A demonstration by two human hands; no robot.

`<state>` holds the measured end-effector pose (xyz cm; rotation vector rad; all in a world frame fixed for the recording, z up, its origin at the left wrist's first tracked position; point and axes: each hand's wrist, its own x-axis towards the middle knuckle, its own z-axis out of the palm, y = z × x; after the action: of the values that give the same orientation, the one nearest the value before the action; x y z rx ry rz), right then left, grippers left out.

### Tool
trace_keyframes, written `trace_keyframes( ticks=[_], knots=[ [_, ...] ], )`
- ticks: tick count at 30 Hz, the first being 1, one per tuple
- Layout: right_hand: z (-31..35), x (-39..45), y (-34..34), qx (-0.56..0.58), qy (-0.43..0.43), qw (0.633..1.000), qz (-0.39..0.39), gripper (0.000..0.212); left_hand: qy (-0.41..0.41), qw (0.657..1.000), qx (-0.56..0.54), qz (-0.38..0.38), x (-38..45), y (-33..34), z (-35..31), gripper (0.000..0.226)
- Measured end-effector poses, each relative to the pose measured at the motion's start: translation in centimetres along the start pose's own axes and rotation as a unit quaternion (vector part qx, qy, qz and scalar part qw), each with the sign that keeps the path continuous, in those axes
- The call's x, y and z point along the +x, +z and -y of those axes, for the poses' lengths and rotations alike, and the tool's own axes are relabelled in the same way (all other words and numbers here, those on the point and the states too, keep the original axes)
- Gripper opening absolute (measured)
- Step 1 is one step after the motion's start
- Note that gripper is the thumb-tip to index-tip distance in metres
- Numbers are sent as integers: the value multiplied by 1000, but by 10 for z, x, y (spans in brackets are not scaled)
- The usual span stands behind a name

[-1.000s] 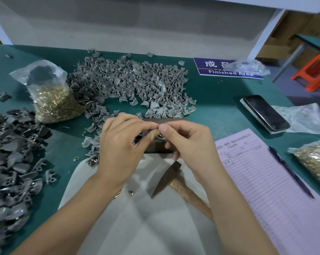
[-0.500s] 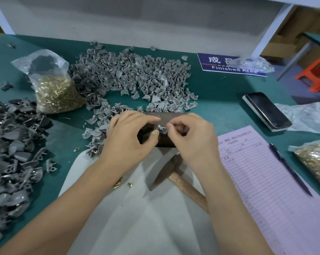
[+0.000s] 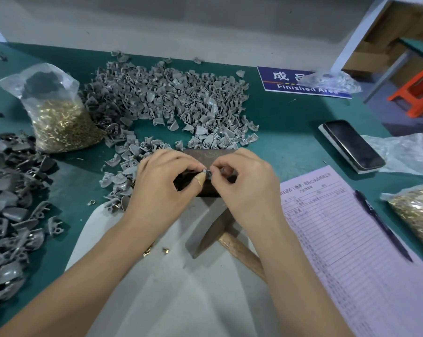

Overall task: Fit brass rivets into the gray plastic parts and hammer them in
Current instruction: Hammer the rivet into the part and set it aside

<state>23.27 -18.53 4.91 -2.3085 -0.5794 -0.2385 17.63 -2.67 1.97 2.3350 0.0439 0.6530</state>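
My left hand [image 3: 160,183] and my right hand [image 3: 244,183] meet over a dark metal block [image 3: 209,155] and together pinch one small gray plastic part [image 3: 208,173] between thumbs and fingertips. Whether a rivet is in it I cannot tell. A hammer [image 3: 220,231] with a wooden handle lies on the white sheet [image 3: 181,288] just below my right hand. A big pile of gray plastic parts [image 3: 171,103] lies behind the block. A clear bag of brass rivets [image 3: 59,122] stands at the left. Two loose brass rivets [image 3: 165,250] lie on the sheet.
A heap of darker gray parts [image 3: 8,203] fills the left edge. At the right lie a phone [image 3: 351,144], a pink form [image 3: 351,239] with a pen [image 3: 383,224], another bag of rivets [image 3: 417,212] and a blue "Finished Area" sign [image 3: 285,81].
Both hands have lowered from in front of the block to just over its top, still pinching the small part between them. The hammer has not moved.
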Motion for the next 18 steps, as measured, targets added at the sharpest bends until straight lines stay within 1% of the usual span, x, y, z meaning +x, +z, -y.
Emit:
trace_keyframes(
  ticks=[10,18],
  knots=[
    [0,1,0,-50,-24,998,-1,5,-12,999,29,-17,-1,1,-2,6],
    [-2,7,-4,-86,-36,995,33,9,-8,1000,17,-18,1,1,-3,6]
  ],
)
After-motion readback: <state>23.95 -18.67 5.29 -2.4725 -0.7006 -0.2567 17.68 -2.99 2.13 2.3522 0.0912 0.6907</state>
